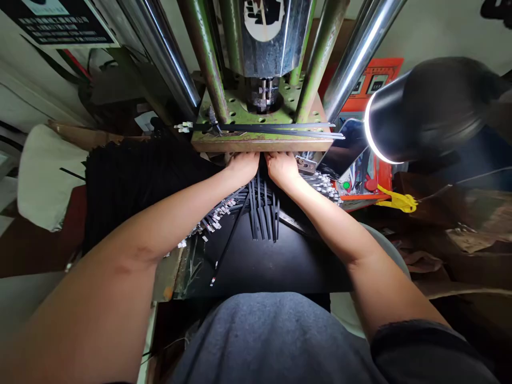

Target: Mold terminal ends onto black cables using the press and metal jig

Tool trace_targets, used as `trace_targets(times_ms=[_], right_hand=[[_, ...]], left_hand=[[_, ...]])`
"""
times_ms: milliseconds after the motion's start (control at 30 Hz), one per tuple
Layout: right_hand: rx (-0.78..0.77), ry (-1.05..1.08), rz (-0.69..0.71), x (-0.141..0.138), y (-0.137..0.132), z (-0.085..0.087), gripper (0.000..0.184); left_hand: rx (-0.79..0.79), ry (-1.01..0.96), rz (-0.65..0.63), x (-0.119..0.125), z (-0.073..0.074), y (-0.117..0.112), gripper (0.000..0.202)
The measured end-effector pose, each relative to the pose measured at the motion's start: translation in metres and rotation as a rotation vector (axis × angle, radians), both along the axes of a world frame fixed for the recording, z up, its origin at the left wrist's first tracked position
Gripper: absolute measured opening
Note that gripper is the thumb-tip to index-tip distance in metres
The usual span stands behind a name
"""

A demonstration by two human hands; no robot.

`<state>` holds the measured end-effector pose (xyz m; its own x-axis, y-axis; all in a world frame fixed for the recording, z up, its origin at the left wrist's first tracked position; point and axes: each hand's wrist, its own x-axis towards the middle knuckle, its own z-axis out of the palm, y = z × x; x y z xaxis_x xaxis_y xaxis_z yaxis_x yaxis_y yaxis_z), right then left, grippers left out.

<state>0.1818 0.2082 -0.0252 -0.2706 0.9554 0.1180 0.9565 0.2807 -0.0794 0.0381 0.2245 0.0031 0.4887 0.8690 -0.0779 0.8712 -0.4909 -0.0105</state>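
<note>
While a lamp (428, 112) glows, the tabletop (276, 269) bears black strips (261, 216).

Strips (259, 216) lie on the table (272, 266) before the press (268, 61), the lamp (432, 112) to its right, the sign (66, 26) to its left.

The posts (164, 53) look glossy metal, the shirt (272, 338) matt.

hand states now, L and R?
Left hand: partly hidden below the metal plate; open or closed can't be told.
Right hand: likewise partly hidden; can't be told.
</note>
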Motion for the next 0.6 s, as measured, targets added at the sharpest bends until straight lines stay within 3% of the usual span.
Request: trace_targets(times_ms=[67,167,267,367,400,467,500,533,600], right_hand=[[0.017,-0.006,-0.004,0.0,0.004,0.002,0.049],[-0.08,0.06,-0.017,0.006,0.011,0.017,0.048],[-0.144,0.101,0.001,0.018,-0.019,0.043,0.055],[-0.187,0.268,0.146,0.04,-0.114,0.059,0.047],[-0.316,0.382,0.271,0.05,-0.155,0.059,0.042],[-0.775,0.503,0.519,0.076,-0.236,0.045,0.036],[-0.933,0.532,0.491,0.088,-0.27,0.033,0.034],[-0.998,0.53,0.394,0.099,-0.298,0.018,0.034],[-1.019,0.535,0.138,0.111,-0.334,-0.019,0.035]], left_hand=[[0.001,0.008,0.019,0.006,-0.001,-0.002,0.044],[-0.027,0.013,0.045,0.012,0.006,0.001,0.048],[-0.062,-0.015,0.002,0.002,0.024,-0.016,0.06],[-0.141,-0.213,-0.159,-0.041,0.044,-0.084,0.068],[-0.234,-0.299,-0.215,-0.061,0.048,-0.116,0.063],[-0.632,-0.345,-0.32,-0.106,0.046,-0.186,0.05],[-0.825,-0.327,-0.321,-0.127,0.04,-0.219,0.045],[-0.959,-0.299,-0.261,-0.146,0.029,-0.247,0.04],[-1.014,-0.254,-0.042,-0.174,-0.002,-0.287,0.041]])
